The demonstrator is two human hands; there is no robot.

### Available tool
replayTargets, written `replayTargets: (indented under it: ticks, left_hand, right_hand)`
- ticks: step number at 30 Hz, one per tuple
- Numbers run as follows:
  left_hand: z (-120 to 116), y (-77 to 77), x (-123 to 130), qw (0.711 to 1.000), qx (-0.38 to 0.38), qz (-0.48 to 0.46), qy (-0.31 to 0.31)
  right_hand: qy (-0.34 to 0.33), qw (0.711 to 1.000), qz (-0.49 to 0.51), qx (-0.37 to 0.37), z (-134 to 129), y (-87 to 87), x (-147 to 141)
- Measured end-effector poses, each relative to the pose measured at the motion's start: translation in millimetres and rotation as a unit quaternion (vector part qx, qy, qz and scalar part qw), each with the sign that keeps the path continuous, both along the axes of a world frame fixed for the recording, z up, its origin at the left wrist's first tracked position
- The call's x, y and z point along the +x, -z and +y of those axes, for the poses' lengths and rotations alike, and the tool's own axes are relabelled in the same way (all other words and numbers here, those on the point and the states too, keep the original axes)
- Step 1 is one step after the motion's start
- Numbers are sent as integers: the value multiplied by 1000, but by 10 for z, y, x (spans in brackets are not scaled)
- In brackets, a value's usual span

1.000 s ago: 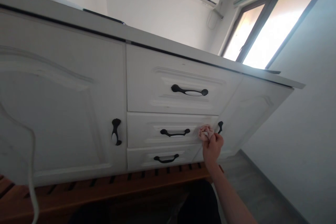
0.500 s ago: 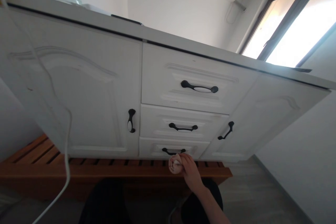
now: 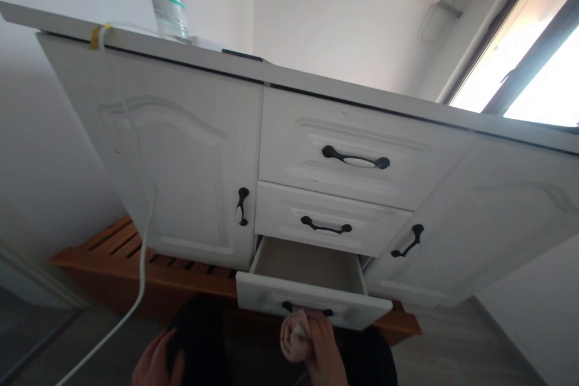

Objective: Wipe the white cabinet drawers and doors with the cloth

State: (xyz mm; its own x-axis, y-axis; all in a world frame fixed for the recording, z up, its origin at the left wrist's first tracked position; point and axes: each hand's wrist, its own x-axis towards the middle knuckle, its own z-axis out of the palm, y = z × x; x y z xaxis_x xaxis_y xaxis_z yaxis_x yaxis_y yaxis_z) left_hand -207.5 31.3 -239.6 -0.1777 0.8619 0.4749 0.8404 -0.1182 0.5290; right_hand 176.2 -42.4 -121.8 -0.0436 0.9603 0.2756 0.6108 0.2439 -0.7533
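Observation:
The bottom drawer (image 3: pixel 312 298) of the white cabinet stands pulled out, and its visible inside looks bare. My right hand (image 3: pixel 323 347) is at its black handle (image 3: pixel 289 306), fingers closed round a rolled pinkish cloth (image 3: pixel 295 336). The cloth hides part of the handle. At the lower left, my left hand (image 3: pixel 158 360) rests by my dark-clothed knee, its fingers apart and holding nothing. Above, the middle drawer (image 3: pixel 275 208) and the top drawer (image 3: pixel 283 139) are closed.
A wooden slatted bench (image 3: pixel 181 277) lies under the cabinet. A white cable (image 3: pixel 142 265) hangs down the left door (image 3: pixel 181 181). On the countertop (image 3: pixel 325 81) stand a clear bottle (image 3: pixel 169 12) and a flat dark object (image 3: pixel 242 55).
The bottom drawer has come out toward me with my right hand at its handle. My left hand has come into view at the lower left. The view has shifted left.

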Motion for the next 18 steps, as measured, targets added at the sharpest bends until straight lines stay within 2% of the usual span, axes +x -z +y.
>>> replayTargets:
  ticks: [2,4,7,9,10,12,14,18]
  left_hand:
    - [-35,-380,359,998,40,-41,33]
    - [-86,-839,678,992,58,-100,53]
    - [-132,-1471,972,981,145,-86,92]
    - [-117,-1778,1069,961,198,-11,191]
    - [-99,-1893,1105,947,198,47,248]
    - [-59,-2055,1169,923,161,149,316]
    - [-48,-2144,1219,919,123,176,332]
    - [-185,-2190,1226,932,73,155,320]
  right_hand:
    - [-26,999,36,-31,-232,-79,-7]
    - [-7,996,68,-55,-424,-296,68]
    - [57,993,88,-60,-598,-812,341]
    - [124,988,55,-74,-609,-1149,551]
    - [158,984,30,-82,-585,-1279,636]
    - [184,975,-21,-123,-508,-1429,739]
    - [173,970,-56,-160,-447,-1450,764]
    - [149,969,-66,-185,-510,-1322,775]
